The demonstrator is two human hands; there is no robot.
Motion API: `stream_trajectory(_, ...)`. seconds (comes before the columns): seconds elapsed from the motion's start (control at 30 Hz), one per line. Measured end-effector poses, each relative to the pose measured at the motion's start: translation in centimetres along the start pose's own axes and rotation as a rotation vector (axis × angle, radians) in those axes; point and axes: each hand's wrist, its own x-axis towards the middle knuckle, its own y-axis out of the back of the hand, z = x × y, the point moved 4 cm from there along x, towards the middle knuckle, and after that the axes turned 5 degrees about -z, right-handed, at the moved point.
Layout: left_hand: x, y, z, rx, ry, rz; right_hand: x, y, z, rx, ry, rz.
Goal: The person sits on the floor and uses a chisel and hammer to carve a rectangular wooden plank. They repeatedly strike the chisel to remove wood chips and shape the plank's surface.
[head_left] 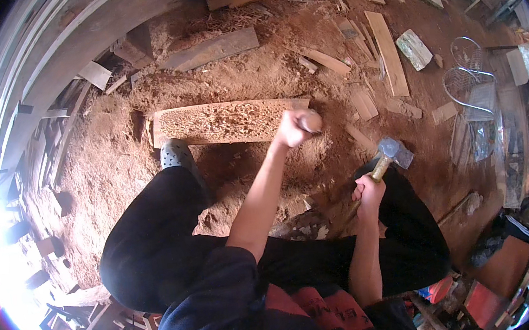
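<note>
My left hand (290, 130) is closed around an upright chisel, whose rounded handle end (310, 122) shows above the fist; its blade is hidden. It is over the right end of a long wooden board (209, 124), whose upper face is covered with rough gouge marks. My left foot, in a grey spotted clog (176, 153), rests against the board's near edge. In my right hand (369, 192) I grip a club hammer (390, 150) by its yellowish handle, its grey metal head raised near my right knee, apart from the chisel.
Brown dirt ground (112, 173) surrounds the board. Beyond it lie a dark plank (215, 49), a long pale plank (387, 54) and a whitish block (414, 49). A wire rack (469, 78) stands at right. Stacked boards (43, 52) line the far left.
</note>
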Motion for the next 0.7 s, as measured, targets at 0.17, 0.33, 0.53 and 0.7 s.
stream_trajectory(0.17,-0.5,4.7,-0.6,-0.419,0.022,0.313,-0.1,-0.8,-0.4,0.034,0.009,-0.062)
stream_trajectory(0.33,-1.0,5.2,-0.4,-0.499,-0.027,0.415,0.0,-1.7,-0.5,-0.014,0.013,-0.091)
stream_trajectory(0.53,-1.6,8.5,1.2,-1.120,-0.410,0.790,0.3,-2.3,-0.6,-0.075,-0.015,-0.082)
stream_trajectory(0.7,0.7,12.7,4.7,-0.884,-0.412,0.569,0.8,-2.6,-0.2,-0.079,-0.047,-0.099)
